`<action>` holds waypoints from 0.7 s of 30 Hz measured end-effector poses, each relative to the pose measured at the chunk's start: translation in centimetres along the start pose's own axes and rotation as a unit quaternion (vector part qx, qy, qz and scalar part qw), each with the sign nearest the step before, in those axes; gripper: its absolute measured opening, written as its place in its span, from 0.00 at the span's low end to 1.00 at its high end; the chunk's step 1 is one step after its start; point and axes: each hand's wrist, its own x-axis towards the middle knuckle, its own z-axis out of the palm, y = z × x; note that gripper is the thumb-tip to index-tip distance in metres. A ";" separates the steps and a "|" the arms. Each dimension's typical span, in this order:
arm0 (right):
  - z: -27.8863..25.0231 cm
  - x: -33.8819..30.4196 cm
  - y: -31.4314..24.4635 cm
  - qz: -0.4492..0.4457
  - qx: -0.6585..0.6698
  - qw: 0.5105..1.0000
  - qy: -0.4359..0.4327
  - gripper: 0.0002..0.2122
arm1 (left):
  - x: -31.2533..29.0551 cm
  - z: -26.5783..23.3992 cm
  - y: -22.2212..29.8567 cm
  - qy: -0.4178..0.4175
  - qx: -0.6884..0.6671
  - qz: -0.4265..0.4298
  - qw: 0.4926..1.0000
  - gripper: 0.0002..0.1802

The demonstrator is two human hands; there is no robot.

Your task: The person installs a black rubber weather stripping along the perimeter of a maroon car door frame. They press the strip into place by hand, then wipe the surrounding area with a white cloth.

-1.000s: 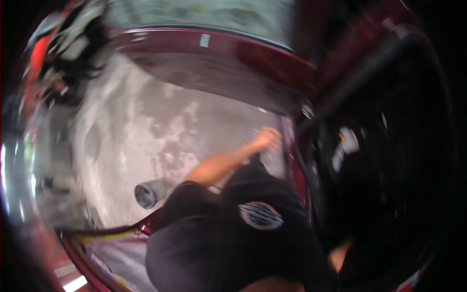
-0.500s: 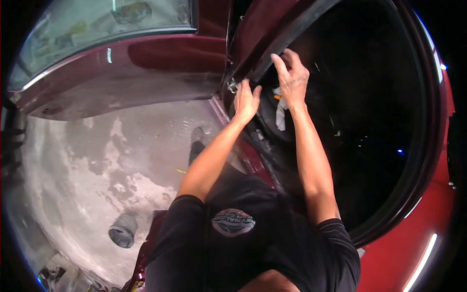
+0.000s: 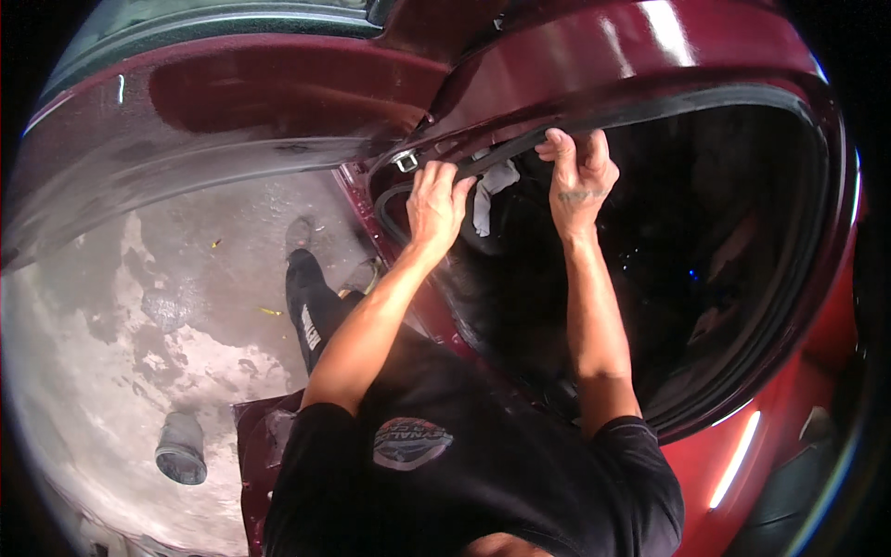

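Observation:
A black rubber door seal (image 3: 506, 151) runs around the edge of a maroon car's door opening. My left hand (image 3: 432, 212) has its fingers bent over the seal, just beside the metal door striker (image 3: 406, 161). Farther right along the same strip, my right hand (image 3: 583, 186) grips it with thumb and fingers raised to the upper edge of the opening. Between the hands the strip stretches in a nearly straight line. Part of my left fingertips is hidden behind the seal.
The open maroon door (image 3: 251, 97) spans the upper left. A light grey cloth-like piece (image 3: 486, 200) shows inside the dark cabin. On the stained concrete floor (image 3: 102, 353) stands a grey bucket (image 3: 181, 450). Bright red bodywork (image 3: 715, 483) lies at lower right.
The view has shifted, with more of the maroon body above the opening showing. My left hand sits further left and lower in the picture; my right hand has closed more around the seal.

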 end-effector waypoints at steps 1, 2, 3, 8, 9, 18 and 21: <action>0.4 -0.2 0.0 -0.007 0.010 1.000 0.020 0.09 | 0.5 0.1 0.1 -0.013 0.006 0.000 1.000 0.12; 0.5 -0.2 -0.3 0.013 0.012 1.000 0.025 0.08 | 1.0 0.3 0.2 -0.027 0.011 0.000 1.000 0.12; 0.4 0.0 -0.8 -0.001 -0.009 1.000 -0.007 0.08 | 1.2 0.4 0.4 -0.040 0.017 0.001 0.999 0.12; -3.4 2.0 -0.9 -0.002 0.043 0.998 0.036 0.14 | 1.6 0.6 0.5 -0.010 0.031 -0.023 0.999 0.14; -3.7 2.4 -0.7 -0.018 0.133 0.985 0.111 0.17 | 1.9 0.3 0.6 -0.007 0.022 -0.011 1.000 0.14; -1.0 9.3 -1.6 -0.011 0.161 0.953 0.258 0.32 | 0.3 0.2 0.7 -0.028 -0.012 -0.003 1.000 0.13; -2.2 9.9 -3.3 -0.041 0.208 0.953 0.216 0.29 | 2.5 0.2 1.4 -0.028 0.006 -0.018 0.999 0.13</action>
